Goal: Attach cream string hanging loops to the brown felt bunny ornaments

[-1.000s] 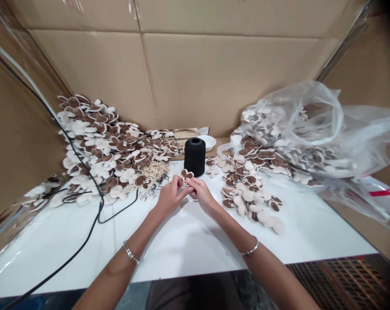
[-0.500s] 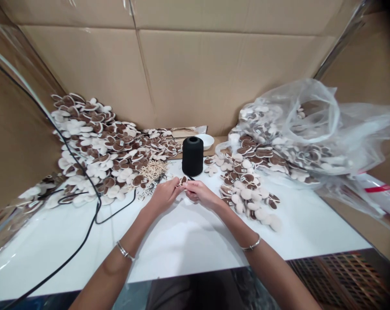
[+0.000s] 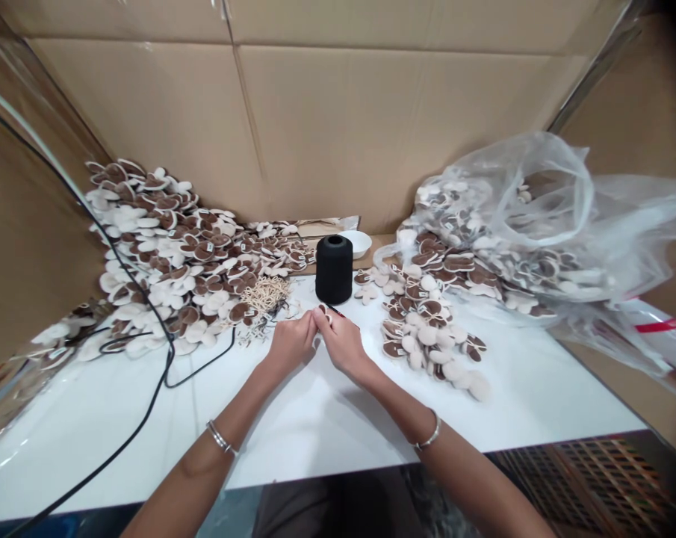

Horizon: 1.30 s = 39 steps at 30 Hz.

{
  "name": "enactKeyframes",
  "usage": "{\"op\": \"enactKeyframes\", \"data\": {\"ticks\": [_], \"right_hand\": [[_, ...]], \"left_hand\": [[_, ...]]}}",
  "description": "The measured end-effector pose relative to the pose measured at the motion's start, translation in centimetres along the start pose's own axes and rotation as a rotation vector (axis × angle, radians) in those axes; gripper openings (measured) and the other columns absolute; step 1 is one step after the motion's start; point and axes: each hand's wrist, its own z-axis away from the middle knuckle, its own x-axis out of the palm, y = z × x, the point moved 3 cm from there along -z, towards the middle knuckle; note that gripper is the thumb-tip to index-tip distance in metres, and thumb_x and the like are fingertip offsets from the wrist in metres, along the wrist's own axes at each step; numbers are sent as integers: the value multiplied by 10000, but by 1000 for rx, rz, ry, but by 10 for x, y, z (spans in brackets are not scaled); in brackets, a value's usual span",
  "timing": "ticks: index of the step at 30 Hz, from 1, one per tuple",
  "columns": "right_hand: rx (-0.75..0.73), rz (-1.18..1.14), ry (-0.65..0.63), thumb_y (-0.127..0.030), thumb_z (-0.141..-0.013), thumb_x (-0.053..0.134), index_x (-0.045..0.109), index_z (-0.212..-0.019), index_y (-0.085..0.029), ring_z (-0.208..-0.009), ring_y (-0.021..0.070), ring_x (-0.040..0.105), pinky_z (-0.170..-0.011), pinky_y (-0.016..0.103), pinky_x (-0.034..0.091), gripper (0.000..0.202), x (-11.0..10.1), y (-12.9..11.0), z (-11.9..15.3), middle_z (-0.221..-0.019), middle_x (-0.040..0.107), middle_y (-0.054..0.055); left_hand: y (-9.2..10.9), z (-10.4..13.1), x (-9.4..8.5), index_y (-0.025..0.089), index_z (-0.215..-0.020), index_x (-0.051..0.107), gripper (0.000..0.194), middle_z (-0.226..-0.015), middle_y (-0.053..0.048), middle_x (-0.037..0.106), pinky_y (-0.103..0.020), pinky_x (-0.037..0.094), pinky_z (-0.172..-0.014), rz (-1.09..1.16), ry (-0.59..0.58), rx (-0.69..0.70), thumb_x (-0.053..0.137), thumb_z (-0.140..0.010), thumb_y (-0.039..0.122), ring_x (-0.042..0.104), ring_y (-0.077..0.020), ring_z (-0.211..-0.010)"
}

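My left hand point(image 3: 293, 340) and my right hand point(image 3: 342, 340) meet at the middle of the white table, fingertips pressed together. Both are closed on a small brown-and-white plush piece point(image 3: 324, 309), mostly hidden by the fingers. Just behind them stands a black thread cone point(image 3: 334, 270). A thin dark and red object point(image 3: 338, 311) shows partly behind my right hand; its kind is hidden. Left of my left hand lies a bundle of short beige cords point(image 3: 266, 296). To the right, a smaller group of plush pieces with beige cords point(image 3: 427, 329) lies on the table.
A large heap of brown-and-white plush pieces point(image 3: 169, 254) fills the back left. More pieces lie under a clear plastic bag point(image 3: 544, 194) at the back right. A white bowl point(image 3: 358, 243) sits behind the cone. A black cable point(image 3: 166, 373) crosses the left side; cardboard walls point(image 3: 338, 127) enclose the table.
My hands have drawn closer together, and my right hand has turned more upright, its thumb now on top. The plush piece is covered more by the fingers. A red edge now shows behind my right hand.
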Motion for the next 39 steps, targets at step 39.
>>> {"op": "enactKeyframes", "data": {"ticks": [39], "right_hand": [[87,-416,-14,-514,-894,382,392,-587,-211,-531,126,406,-515,247,322,432,19,16,-12,-530,422,-26]], "left_hand": [[17,4,5,218,-662,419,388,-565,16,468,-273,320,-571,492,83,-319,277,-973,402,466,-159,-543]]}}
